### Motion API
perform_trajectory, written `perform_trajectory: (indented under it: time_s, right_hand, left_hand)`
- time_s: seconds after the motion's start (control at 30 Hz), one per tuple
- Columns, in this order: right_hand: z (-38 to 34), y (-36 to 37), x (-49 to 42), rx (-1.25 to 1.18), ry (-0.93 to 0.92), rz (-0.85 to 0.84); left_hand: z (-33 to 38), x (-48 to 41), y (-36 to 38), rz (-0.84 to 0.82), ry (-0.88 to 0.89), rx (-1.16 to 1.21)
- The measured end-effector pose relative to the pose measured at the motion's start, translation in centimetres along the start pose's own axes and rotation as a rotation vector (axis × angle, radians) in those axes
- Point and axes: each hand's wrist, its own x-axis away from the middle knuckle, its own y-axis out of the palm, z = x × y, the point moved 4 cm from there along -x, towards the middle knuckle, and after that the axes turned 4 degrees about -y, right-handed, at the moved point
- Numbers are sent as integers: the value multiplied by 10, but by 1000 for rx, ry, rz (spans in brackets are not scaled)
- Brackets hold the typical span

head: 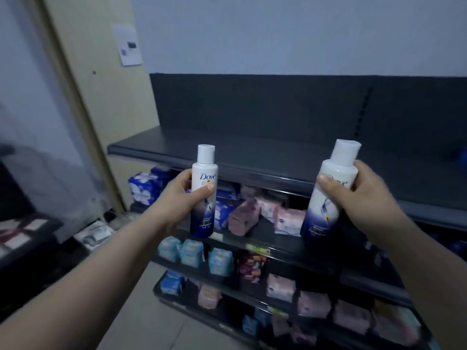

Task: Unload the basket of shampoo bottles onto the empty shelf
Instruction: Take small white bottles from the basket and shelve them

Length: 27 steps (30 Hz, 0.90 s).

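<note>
My left hand (178,198) grips a white and dark blue Dove shampoo bottle (204,173), held upright in front of the top shelf's front edge. My right hand (366,193) grips a second Dove bottle (331,188), tilted slightly to the right, also in front of that edge. The dark top shelf (252,152) lies just behind both bottles, with a bare surface and a dark back panel. The basket is out of view.
Below the top shelf, three lower shelves hold several blue, pink and teal packs (242,215). A beige pillar (106,102) with a paper notice stands left of the shelving. A dark counter with cards (25,231) sits at the far left. A blue item (460,157) shows on the top shelf's far right.
</note>
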Motion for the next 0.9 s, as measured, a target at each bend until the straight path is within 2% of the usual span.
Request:
perform_trajectory:
  time_s: [0.2, 0.53, 0.63, 0.9]
  right_hand:
    - [-20, 104, -68, -107, -52, -57]
    - [-20, 224, -203, -366, -25, -159]
    - [-20, 259, -242, -404, -13, -238]
    - [-11, 364, -303, -396, -1, -313]
  left_hand:
    - [6, -49, -107, 166, 9, -8]
    - [16, -158, -202, 348, 43, 7]
    - [17, -195, -221, 375, 46, -14]
    - [1, -285, -268, 381, 55, -70]
